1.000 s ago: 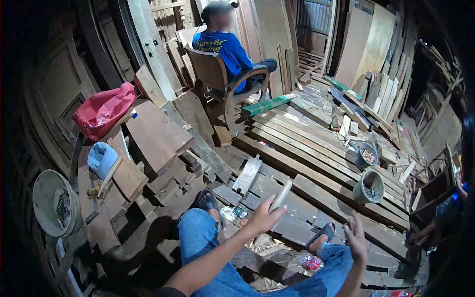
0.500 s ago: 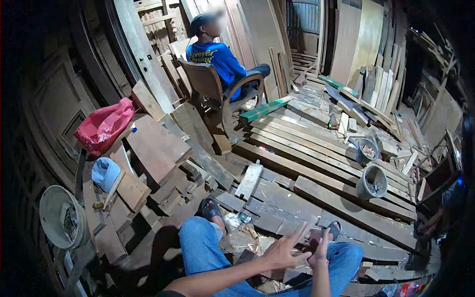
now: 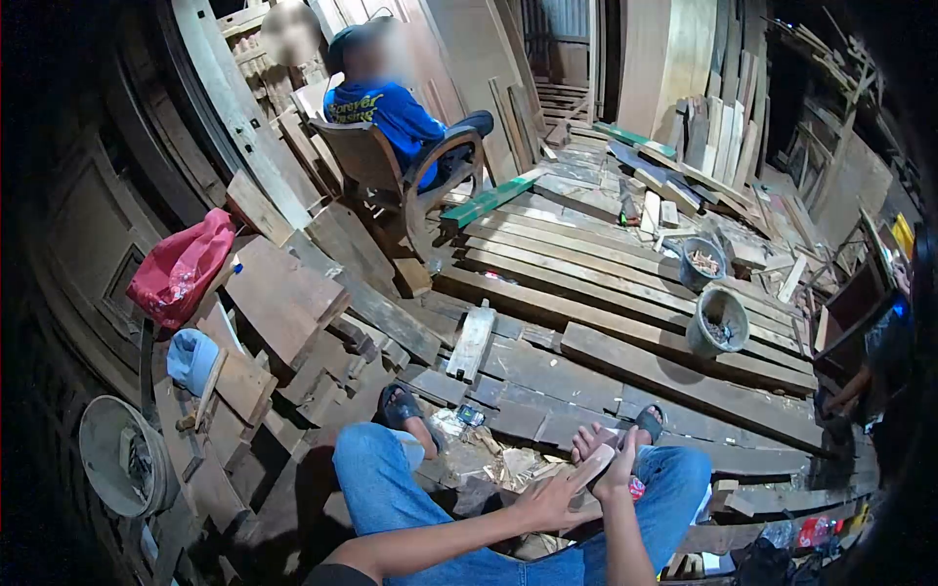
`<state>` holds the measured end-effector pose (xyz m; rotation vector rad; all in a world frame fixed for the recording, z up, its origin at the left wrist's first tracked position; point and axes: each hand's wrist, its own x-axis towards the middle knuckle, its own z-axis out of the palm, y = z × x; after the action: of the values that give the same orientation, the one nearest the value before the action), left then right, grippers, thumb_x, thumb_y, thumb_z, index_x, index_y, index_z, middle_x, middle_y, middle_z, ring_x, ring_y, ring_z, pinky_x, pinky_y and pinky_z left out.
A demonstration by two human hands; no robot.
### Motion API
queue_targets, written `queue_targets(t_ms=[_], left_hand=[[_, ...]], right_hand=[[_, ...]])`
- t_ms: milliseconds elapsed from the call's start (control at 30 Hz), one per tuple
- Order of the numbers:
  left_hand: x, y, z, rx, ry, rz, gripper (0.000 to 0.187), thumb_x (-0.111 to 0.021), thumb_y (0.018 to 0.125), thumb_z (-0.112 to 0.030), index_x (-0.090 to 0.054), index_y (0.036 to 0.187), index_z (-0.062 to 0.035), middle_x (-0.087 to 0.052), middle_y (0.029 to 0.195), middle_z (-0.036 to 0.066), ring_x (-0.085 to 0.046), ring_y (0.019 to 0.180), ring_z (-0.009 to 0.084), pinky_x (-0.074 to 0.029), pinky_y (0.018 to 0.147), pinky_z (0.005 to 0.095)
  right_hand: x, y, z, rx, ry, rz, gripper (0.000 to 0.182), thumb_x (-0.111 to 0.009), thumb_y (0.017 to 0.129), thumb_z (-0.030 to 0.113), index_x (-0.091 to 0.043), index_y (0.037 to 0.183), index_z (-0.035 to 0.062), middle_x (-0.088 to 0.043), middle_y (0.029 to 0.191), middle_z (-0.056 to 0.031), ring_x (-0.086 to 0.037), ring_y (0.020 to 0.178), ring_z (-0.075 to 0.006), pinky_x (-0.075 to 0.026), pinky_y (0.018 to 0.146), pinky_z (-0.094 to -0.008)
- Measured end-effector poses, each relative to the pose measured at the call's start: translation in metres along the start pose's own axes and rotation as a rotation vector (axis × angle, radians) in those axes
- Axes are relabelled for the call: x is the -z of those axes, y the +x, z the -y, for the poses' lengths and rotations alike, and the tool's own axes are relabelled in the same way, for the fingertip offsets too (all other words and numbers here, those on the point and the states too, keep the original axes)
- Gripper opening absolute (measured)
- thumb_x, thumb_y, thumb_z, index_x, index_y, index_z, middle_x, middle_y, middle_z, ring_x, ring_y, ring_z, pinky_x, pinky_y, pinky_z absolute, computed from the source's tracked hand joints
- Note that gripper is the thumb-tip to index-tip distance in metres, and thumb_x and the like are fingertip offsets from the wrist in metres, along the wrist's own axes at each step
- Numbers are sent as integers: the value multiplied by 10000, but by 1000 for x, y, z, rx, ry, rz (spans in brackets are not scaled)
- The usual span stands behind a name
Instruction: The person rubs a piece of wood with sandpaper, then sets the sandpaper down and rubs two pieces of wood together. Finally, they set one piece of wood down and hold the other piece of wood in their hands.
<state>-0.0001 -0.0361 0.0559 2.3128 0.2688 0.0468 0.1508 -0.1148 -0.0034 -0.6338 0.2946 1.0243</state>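
Observation:
My left hand [image 3: 549,496] reaches in from the lower left over my lap, its fingers stretched toward my right hand. Close against it, my right hand [image 3: 616,473] is raised with its fingers spread and pointing up and left. Nothing can be clearly made out in either hand; the spot where they meet is partly hidden. Both are between my knees, above wood scraps [image 3: 516,463] on the plank floor.
A person in a blue shirt [image 3: 386,112] sits on a wooden chair [image 3: 366,161]. Stacked beams [image 3: 625,303] and two buckets [image 3: 718,322] stand ahead. Another person's arm [image 3: 848,393] shows at the right edge. To the left are a red bag [image 3: 183,269] and a pale bucket [image 3: 127,457].
My hands have come closer together, the right one turning its fingers leftward. The view has shifted, so the chair and beams appear further left.

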Motion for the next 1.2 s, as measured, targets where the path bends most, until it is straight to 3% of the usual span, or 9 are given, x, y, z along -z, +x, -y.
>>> queue_targets(t_ms=[233,400,567,700,800,867,933,1000,1200], left_hand=[[27,16,11,154,79,131,991,-594,877,-734,-239,1623,-186,-663,989,325,-683,918,511,-558,797,565],[7,1,7,112,-31,187,963,-600,889,-706,-221,1628,-217,-685,958,351,-692,892,524,-567,816,567],[-2,4,33,185,-4,108,687,-531,997,-370,-242,1616,-297,-649,944,323,-674,891,515,-544,789,607],[21,0,31,176,-14,52,646,-534,992,-292,-308,1573,-124,-621,912,346,-639,897,531,-516,796,596],[11,-7,25,-24,-153,-120,651,-539,985,-296,-322,1578,-138,-646,985,329,-654,859,522,-539,776,592],[9,-15,24,281,-143,301,615,-530,982,-239,-357,1544,-61,-614,1155,389,-636,1037,512,-512,882,591],[-16,-20,45,-53,-105,-75,688,-519,956,-218,-291,1592,-93,-626,1129,378,-617,1058,538,-503,910,572],[13,-15,49,169,-130,250,749,-506,946,-206,-204,1628,-132,-628,1167,368,-617,1079,539,-502,929,566],[40,-24,37,130,-130,176,762,-495,953,-200,-160,1638,-194,-644,1054,369,-643,978,543,-510,885,595]], right_hand=[[-13,-6,-13,58,24,-25,753,-414,957,764,-497,1290,94,-650,1158,-270,-667,1000,-436,-551,884,-550],[-3,0,-4,68,21,17,855,-420,898,842,-440,1390,142,-538,1373,-196,-590,1187,-387,-528,953,-494],[-5,3,-14,38,0,117,878,-355,920,839,-416,1464,152,-584,1319,-209,-628,1137,-381,-534,957,-483],[-9,5,-30,41,-126,101,960,-349,914,847,-322,1520,104,-530,1407,-252,-624,1151,-392,-532,964,-494],[-11,5,-31,-32,-53,126,952,-360,912,849,-340,1501,101,-529,1399,-244,-626,1135,-383,-527,964,-488],[-6,9,-31,-10,34,102,887,-378,912,845,-402,1455,144,-556,1355,-215,-633,1090,-357,-537,908,-469],[-6,13,-42,70,-169,29,829,-416,924,811,-428,1434,157,-607,1247,-186,-633,1073,-362,-530,938,-489],[-3,10,-47,-11,-171,73,806,-398,945,790,-404,1471,179,-609,1245,-180,-632,1090,-375,-523,955,-511],[-10,3,-45,-36,-98,211,841,-361,964,776,-305,1535,161,-529,1407,-236,-598,1197,-417,-470,1049,-557]])
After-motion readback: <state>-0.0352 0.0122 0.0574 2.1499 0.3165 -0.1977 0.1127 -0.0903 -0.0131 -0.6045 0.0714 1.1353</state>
